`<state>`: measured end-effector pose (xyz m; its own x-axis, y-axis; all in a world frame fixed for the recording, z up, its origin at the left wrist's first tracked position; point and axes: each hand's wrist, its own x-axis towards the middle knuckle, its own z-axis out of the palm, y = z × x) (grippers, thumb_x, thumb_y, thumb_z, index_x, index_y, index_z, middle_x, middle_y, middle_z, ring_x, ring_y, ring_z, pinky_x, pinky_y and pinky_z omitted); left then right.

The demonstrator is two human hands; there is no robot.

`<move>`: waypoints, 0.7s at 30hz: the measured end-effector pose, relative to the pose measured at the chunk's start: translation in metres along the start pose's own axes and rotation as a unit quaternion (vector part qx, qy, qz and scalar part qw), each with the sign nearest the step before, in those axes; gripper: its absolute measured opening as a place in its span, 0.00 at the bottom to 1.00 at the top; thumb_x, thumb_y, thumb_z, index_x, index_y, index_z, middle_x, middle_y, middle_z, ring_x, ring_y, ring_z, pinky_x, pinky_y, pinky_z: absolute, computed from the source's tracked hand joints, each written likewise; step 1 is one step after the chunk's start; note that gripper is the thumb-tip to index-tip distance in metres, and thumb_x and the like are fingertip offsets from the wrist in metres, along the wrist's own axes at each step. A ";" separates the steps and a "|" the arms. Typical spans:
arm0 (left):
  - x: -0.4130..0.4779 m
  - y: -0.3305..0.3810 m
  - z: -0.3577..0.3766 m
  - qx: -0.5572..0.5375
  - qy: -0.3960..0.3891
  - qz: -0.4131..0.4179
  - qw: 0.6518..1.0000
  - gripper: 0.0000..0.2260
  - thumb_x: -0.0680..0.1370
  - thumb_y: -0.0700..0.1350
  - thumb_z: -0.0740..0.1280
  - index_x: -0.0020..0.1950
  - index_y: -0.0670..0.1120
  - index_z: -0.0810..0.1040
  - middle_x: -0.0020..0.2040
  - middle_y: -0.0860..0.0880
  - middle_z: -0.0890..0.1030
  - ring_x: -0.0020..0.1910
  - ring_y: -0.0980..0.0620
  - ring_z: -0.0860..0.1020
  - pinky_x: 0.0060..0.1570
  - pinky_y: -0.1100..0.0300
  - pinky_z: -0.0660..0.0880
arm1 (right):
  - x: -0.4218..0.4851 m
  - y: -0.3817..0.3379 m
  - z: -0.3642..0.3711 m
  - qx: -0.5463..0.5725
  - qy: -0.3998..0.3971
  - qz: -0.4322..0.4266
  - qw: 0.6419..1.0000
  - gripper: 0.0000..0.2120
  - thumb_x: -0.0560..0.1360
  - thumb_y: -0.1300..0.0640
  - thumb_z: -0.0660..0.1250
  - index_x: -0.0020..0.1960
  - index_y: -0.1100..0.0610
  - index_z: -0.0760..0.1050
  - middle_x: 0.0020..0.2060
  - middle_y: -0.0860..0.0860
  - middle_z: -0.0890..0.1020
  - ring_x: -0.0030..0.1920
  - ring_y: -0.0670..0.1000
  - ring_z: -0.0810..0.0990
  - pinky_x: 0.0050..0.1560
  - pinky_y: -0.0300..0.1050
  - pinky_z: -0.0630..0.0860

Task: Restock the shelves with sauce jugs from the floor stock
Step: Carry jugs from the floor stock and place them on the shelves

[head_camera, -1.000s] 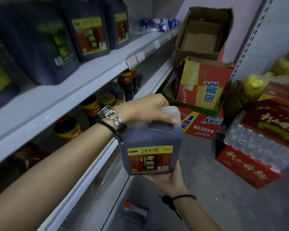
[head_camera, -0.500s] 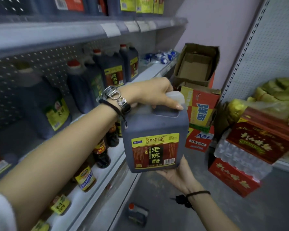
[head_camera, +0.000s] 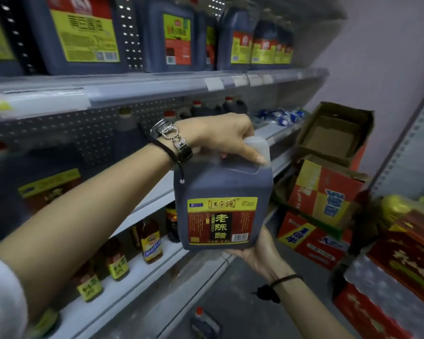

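Observation:
I hold a dark sauce jug (head_camera: 220, 192) with a yellow and red label upright in front of the shelves. My left hand (head_camera: 220, 135) grips its handle from above. My right hand (head_camera: 257, 253) supports its base from below. The jug hangs level with the middle shelf (head_camera: 154, 192), where other dark jugs (head_camera: 206, 108) with red caps stand at the back. Several large jugs (head_camera: 83, 33) fill the top shelf (head_camera: 157, 86). Another jug (head_camera: 203, 324) lies on the floor below.
Small sauce bottles (head_camera: 152, 243) line the lower shelf. Stacked red and yellow cartons (head_camera: 321, 204) and an open cardboard box (head_camera: 333, 133) stand against the far wall. Red boxes and packed goods (head_camera: 399, 263) crowd the right side. Blue and white packets (head_camera: 282, 116) lie at the middle shelf's far end.
Both hands have raised the jug from the lower shelf's height up to the middle shelf's level. My view has tilted upward, bringing the top shelf into sight.

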<state>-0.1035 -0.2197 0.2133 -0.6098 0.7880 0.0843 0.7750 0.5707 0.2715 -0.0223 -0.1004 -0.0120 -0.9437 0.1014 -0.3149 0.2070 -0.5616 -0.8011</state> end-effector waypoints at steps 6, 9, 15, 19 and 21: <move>-0.045 0.025 -0.002 0.000 0.026 -0.101 0.995 0.21 0.70 0.61 0.71 0.42 0.43 0.80 0.35 0.45 0.81 0.31 0.50 0.77 0.27 0.64 0.69 | -0.018 0.003 0.006 -0.044 -0.052 0.041 0.997 0.21 0.82 0.48 0.48 0.50 0.57 0.77 0.41 0.55 0.85 0.44 0.59 0.82 0.34 0.55 0.82; -0.071 0.040 0.001 0.000 0.033 -0.141 0.989 0.18 0.70 0.61 0.71 0.41 0.45 0.80 0.36 0.46 0.81 0.34 0.47 0.78 0.30 0.61 0.71 | -0.031 0.010 0.006 -0.063 -0.083 0.069 0.992 0.21 0.82 0.48 0.49 0.51 0.58 0.77 0.40 0.55 0.84 0.43 0.59 0.82 0.31 0.54 0.81; -0.136 0.063 0.007 0.003 0.041 -0.239 0.970 0.20 0.70 0.62 0.70 0.43 0.45 0.80 0.37 0.45 0.82 0.34 0.45 0.79 0.33 0.58 0.72 | -0.065 0.038 0.020 -0.095 -0.167 0.136 0.972 0.22 0.82 0.49 0.47 0.49 0.58 0.77 0.36 0.54 0.85 0.39 0.57 0.82 0.31 0.55 0.81; -0.188 0.069 0.008 0.003 0.054 -0.290 0.956 0.18 0.70 0.62 0.71 0.40 0.47 0.79 0.36 0.46 0.81 0.37 0.43 0.80 0.34 0.57 0.74 | -0.092 0.066 0.043 -0.111 -0.209 0.175 0.956 0.22 0.82 0.48 0.47 0.50 0.58 0.77 0.38 0.55 0.85 0.40 0.57 0.82 0.31 0.53 0.81; -0.216 0.072 0.007 0.004 0.063 -0.312 0.948 0.17 0.70 0.62 0.71 0.38 0.47 0.78 0.33 0.50 0.79 0.38 0.44 0.80 0.34 0.56 0.74 | -0.106 0.081 0.058 -0.124 -0.226 0.188 0.948 0.22 0.82 0.48 0.47 0.52 0.58 0.77 0.41 0.56 0.84 0.43 0.59 0.81 0.33 0.54 0.81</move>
<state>0.0855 -0.3475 0.2084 -0.9644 0.2633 0.0229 0.2579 0.9186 0.2996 0.0792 -0.2047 -0.0141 -0.7942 -0.4607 -0.3962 0.5516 -0.2732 -0.7881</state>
